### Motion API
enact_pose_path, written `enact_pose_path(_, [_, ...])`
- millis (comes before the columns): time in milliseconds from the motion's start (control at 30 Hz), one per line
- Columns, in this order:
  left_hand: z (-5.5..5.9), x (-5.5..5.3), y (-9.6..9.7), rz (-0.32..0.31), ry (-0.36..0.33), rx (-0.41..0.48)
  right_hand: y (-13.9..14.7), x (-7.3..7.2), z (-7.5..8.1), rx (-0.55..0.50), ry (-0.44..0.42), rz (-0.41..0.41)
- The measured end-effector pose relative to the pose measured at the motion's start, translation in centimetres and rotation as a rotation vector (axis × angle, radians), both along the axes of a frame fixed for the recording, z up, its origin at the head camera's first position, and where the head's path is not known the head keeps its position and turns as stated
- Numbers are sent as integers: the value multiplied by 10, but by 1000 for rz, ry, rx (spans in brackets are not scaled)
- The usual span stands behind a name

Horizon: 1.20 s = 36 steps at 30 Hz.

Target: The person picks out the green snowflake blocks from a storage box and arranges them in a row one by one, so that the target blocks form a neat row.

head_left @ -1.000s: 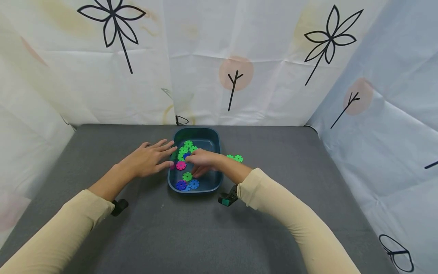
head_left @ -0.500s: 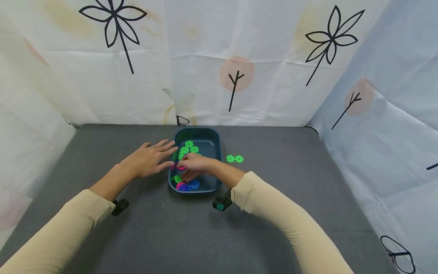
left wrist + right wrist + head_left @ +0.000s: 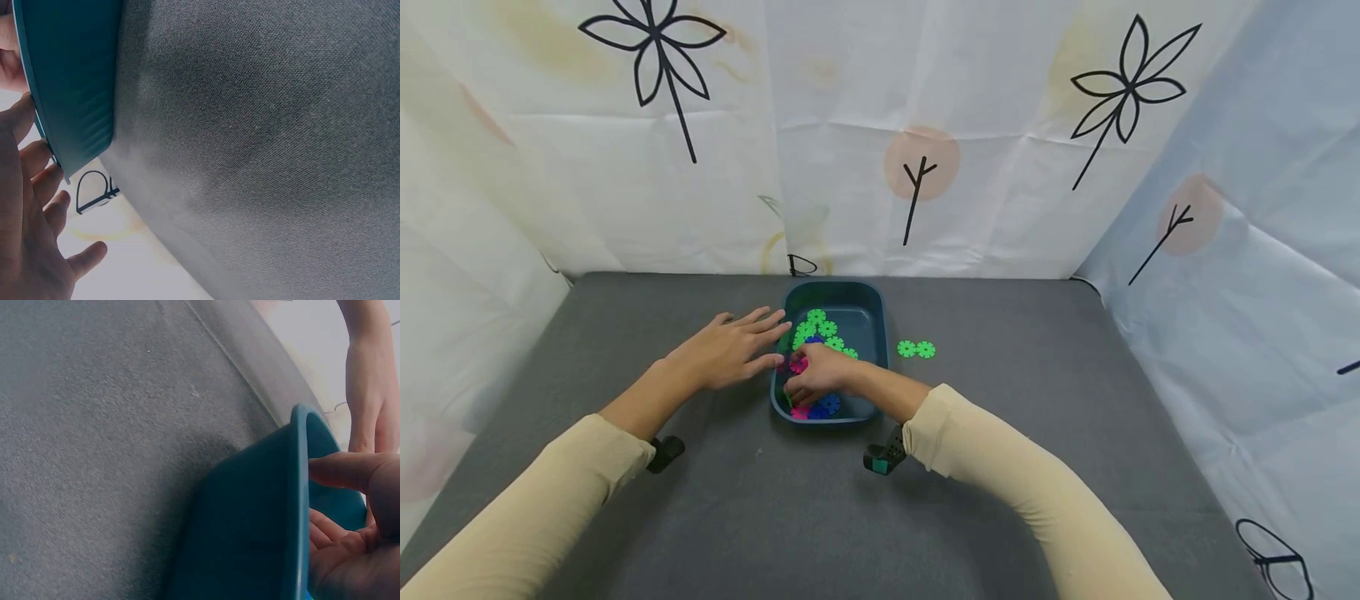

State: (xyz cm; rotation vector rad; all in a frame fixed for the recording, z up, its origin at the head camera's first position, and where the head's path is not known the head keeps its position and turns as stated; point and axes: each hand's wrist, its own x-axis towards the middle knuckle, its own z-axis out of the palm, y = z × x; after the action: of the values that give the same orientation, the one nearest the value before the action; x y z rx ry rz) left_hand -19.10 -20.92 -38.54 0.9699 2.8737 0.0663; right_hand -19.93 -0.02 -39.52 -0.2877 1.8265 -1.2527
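Note:
In the head view a dark teal tray holds flower-shaped plastic discs: green discs, pink discs and blue discs. My left hand lies at the tray's left rim, its fingers spread and straight; the left wrist view shows fingertips touching that rim. Reaching into the tray from the right, my right hand has bent fingers low at the left wall. A sliver of green shows by its fingertips, but whether they pinch a disc is hidden. The right wrist view shows thumb and fingers apart behind the tray wall.
Two green discs lie side by side on the grey table, right of the tray. Patterned white cloth hangs behind and at both sides. Each wrist wears a dark camera.
My right hand has moved left and its fingers have bent toward the tray's left wall. A green disc near them shifted left; pink and blue ones beside it moved. My left hand stays put.

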Motion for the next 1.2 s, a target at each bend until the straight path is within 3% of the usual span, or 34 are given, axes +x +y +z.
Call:
enact_pose_path(333, [-1, 0, 1, 5, -2, -14, -1, 11, 5, 85, 80, 66])
enact_pose_path(700, [-1, -1, 2, 5, 4, -17, 5, 14, 5, 88, 131, 132])
enact_pose_path(1200, [-2, -2, 1, 8, 3, -9, 12, 10, 4, 190, 349, 142])
